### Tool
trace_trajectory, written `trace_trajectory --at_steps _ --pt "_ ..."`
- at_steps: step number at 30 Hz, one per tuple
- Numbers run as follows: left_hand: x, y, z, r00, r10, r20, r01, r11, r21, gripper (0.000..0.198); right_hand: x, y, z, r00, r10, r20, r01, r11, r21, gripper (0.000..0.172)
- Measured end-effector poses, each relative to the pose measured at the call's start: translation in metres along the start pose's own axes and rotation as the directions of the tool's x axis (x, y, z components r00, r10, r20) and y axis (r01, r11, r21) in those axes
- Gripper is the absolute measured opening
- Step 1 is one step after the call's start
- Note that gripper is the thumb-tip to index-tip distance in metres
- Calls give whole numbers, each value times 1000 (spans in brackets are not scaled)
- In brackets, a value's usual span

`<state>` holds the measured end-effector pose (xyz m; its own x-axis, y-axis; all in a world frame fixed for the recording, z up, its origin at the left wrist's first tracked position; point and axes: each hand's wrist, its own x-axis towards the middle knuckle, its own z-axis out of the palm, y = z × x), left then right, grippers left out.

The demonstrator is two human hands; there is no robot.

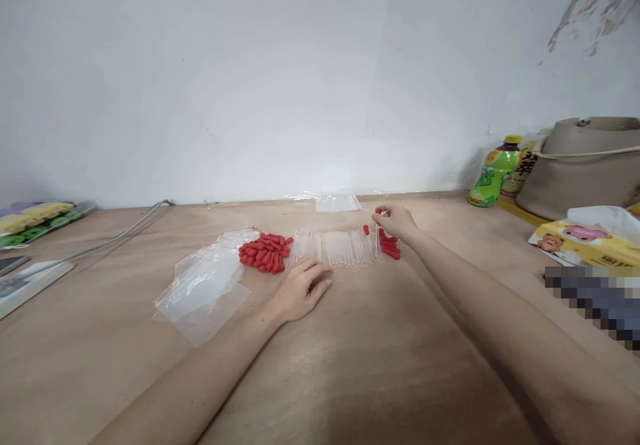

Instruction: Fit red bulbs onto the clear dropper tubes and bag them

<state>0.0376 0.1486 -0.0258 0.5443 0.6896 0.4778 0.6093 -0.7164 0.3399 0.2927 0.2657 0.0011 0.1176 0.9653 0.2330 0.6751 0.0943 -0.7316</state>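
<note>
My right hand [396,220] pinches a dropper [377,232] by its red rubber bulb, with the clear tube pointing down. Beside it, another dropper with a red bulb [367,230] lies at the right end of a row of clear dropper tubes [343,248]. Several red bulbs [391,245] lie just below my right hand. A larger heap of red bulbs [265,252] sits at the left end of the row. My left hand [305,288] rests on the table in front of the tubes, fingers loosely bent and apart, holding nothing.
Clear plastic bags [210,278] are spread left of the heap, and another bag [337,203] lies by the wall. At the right stand a green drink bottle [496,172], a beige bag [580,165] and a yellow tissue pack [585,242]. A grey cable [125,233] runs across the left.
</note>
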Motion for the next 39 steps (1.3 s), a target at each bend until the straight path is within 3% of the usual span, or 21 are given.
trace_trajectory --at_steps 4,10,17,23,28,32,35,39 --pt "0 1 -1 999 -30 24 30 999 12 28 5 7 16 999 -13 34 17 992 -125 15" --pt "1 0 -1 1000 -21 17 21 1000 4 27 2 16 13 999 -29 19 32 979 -204 36" --pt "1 1 0 1000 2 12 -2 999 49 23 -5 39 -7 995 83 -58 -93 974 -208 20" --pt "2 1 1 1000 21 -2 -21 997 78 18 -7 44 6 989 149 -14 -149 973 -179 28" --pt "0 3 2 1000 10 -17 -8 993 114 15 -2 43 13 977 204 -55 -210 968 -140 27" --pt "13 0 0 981 -116 -158 158 943 292 17 0 46 14 970 224 -92 -230 971 -59 27" --pt "36 -8 0 927 -280 -251 364 832 418 21 0 45 12 966 203 -163 -203 979 12 32" --pt "66 -17 7 851 -472 -230 512 652 559 31 -5 36 8 948 139 -288 -119 989 85 37"
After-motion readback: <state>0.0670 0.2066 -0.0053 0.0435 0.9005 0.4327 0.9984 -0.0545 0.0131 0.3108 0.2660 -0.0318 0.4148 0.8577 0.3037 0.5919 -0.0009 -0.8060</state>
